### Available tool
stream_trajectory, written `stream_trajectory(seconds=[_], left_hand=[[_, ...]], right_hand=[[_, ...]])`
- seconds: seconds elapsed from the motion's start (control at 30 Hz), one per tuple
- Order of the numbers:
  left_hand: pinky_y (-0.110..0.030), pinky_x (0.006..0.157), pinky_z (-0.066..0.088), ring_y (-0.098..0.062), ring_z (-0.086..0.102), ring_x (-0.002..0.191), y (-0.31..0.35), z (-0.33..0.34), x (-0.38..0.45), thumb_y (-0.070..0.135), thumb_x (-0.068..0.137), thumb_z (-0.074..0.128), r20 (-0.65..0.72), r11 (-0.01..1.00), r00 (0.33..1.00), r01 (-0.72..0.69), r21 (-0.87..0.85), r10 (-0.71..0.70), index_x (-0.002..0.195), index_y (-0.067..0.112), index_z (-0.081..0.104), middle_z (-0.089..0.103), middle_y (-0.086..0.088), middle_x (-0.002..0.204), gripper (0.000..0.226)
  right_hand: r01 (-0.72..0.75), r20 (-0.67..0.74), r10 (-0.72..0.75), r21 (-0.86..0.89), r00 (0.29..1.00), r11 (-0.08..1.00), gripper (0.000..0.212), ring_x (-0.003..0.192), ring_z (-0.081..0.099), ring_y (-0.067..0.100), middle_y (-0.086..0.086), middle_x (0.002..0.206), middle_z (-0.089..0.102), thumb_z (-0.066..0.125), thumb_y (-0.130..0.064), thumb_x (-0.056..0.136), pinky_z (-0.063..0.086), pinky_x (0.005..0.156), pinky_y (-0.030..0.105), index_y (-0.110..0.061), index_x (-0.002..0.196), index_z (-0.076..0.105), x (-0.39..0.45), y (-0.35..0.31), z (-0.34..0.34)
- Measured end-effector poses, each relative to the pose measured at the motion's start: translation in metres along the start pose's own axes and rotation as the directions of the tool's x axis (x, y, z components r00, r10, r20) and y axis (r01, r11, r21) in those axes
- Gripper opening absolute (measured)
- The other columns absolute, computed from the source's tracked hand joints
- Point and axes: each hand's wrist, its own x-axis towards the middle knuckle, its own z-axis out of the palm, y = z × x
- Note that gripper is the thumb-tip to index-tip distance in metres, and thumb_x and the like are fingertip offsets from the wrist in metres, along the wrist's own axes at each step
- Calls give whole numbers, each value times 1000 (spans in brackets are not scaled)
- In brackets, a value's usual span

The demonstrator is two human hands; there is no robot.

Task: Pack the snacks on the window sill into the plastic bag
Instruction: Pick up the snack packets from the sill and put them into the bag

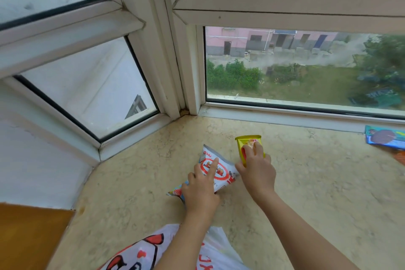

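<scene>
The left hand [200,190] holds the white snack packet [215,171] at frame centre, fingers curled over it, index finger extended across the red print. Just right of it, the right hand [257,172] grips the yellow snack packet [246,143], fingers curled over its lower part. Both packets lie on the window sill [317,182]. The plastic bag [144,252] lies at the bottom centre, beneath the left forearm. A blue snack packet [385,138] lies at the right edge.
</scene>
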Motion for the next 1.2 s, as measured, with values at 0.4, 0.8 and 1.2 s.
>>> stream_trajectory(seconds=[0.4,0.8,1.2], left_hand=[[-37,81,42,-24,46,112,0,-108,-65,38,86,62,-195,985,980,12,-174,-47,149,45,11,30,-5,141,81],[-41,84,44,-28,45,116,-17,-190,-243,39,85,64,-263,950,950,87,-301,-170,146,43,23,34,-6,138,74],[-40,83,47,-27,45,117,22,-179,-370,41,87,63,-243,942,954,94,-322,-178,147,43,21,35,-6,136,73]], right_hand=[[114,-165,-76,239,983,964,44,107,53,25,-6,144,39,59,-34,84,39,65,30,-27,128,52,-96,-5,-127],[234,-209,-178,287,962,929,45,105,55,26,-3,140,42,61,-33,84,41,64,30,-25,128,53,-268,-9,-222],[388,-253,-324,269,911,881,46,102,57,24,-5,139,44,61,-40,85,43,64,28,-26,128,54,-366,9,-255]])
